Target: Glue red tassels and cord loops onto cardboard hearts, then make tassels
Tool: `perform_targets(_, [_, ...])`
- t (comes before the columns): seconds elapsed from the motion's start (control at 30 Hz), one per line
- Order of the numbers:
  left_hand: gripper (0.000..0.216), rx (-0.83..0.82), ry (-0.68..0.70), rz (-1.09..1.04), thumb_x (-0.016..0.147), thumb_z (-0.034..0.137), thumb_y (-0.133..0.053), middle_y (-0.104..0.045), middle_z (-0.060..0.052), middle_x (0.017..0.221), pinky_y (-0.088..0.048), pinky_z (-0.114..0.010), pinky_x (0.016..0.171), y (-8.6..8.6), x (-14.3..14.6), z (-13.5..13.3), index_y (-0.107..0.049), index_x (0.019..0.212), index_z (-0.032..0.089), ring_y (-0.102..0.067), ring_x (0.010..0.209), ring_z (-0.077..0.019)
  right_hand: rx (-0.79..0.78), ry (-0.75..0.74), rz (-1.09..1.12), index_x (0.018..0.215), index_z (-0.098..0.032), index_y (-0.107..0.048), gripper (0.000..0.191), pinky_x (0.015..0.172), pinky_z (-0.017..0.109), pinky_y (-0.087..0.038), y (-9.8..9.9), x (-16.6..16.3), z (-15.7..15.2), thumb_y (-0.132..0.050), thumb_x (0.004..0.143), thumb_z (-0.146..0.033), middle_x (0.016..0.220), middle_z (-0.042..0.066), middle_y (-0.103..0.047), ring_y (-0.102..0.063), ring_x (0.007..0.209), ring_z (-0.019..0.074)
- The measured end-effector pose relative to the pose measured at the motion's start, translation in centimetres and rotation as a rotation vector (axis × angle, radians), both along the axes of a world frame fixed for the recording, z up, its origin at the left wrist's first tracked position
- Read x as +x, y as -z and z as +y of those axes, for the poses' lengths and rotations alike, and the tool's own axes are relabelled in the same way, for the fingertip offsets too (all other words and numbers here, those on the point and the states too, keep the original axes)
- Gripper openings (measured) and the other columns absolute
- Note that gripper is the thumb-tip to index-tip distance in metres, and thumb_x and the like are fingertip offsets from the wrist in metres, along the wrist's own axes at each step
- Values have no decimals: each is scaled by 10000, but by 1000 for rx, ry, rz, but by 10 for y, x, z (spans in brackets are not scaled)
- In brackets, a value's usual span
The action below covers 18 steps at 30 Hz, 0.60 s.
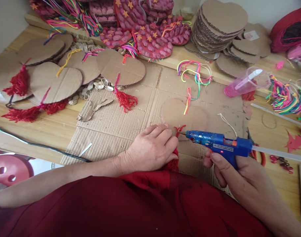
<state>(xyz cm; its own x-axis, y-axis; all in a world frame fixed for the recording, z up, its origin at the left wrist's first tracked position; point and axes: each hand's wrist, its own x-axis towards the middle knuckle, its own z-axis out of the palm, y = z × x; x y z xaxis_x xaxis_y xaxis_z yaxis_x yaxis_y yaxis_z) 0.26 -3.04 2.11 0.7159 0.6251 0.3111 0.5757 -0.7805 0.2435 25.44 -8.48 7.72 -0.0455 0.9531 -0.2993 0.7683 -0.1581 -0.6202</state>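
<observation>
**Two hands glue a red tassel to a cardboard heart**

From my remote seat, the head camera looks down on a wooden table (pixel 41 128) covered in craft materials. The left hand (pixel 152 148) lies palm down with its fingers curled, pinching the top of a red tassel (pixel 176 154) at the near tip of a plain cardboard heart (pixel 183 115). The tassel's threads hang from under the hand towards the person. The right hand (pixel 229 171) is wrapped tightly around the grip of a blue glue gun (pixel 219 144). Its nozzle points left, just beside the tassel's top, and a clear glue stick (pixel 281 154) juts from the back. I cannot tell whether the nozzle touches the yarn.

The heart lies on a corrugated cardboard sheet (pixel 115 125) near the middle of the table, with a loop of coloured cord (pixel 188 100) at its far notch.

To the far left lie finished hearts with tassels (pixel 56 82) and some nutshells (pixel 98 85). Along the far edge sit decorated hearts (pixel 152 42) — dark pink, dotted with orange stars — and to their right a stack of blank hearts (pixel 221 23). A pink cup (pixel 246 82) lies on its side at the right, next to a bundle of bright cords (pixel 288 95). A black cable (pixel 41 144) crosses the near left.
</observation>
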Motion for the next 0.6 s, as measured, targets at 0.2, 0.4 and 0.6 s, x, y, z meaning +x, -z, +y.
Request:
perform_targets(0.2, [336,13,-1,14,963,473,-566,-701,-112,1131,-530,-412,989,0,0,-1,-626,1012,145,-627,1201,-298,-166,169,180,842,-202,-635,422,477,292,-432,12,-7,7,-519,946,-594,614,19,-660,-518,437,150])
perform_targets(0.4, [350,35,-4,22,966,484,-557,-707,-111,1119,-516,-407,1012,0,0,-1,-639,1012,147,-634,1188,-287,-177,262,339,863,-207,-590,405,406,259,-397,16,-10,17,-573,905,-610,693,-3,-657,-489,384,109])
perform_targets(0.6, [346,37,-2,23,964,483,-562,-711,-104,1120,-520,-419,1016,0,0,-1,-641,1007,149,-638,1183,-288,-186,380,411,887,-191,-575,372,417,228,-356,15,-15,20,-603,909,-562,681,-20,-631,-460,388,76])
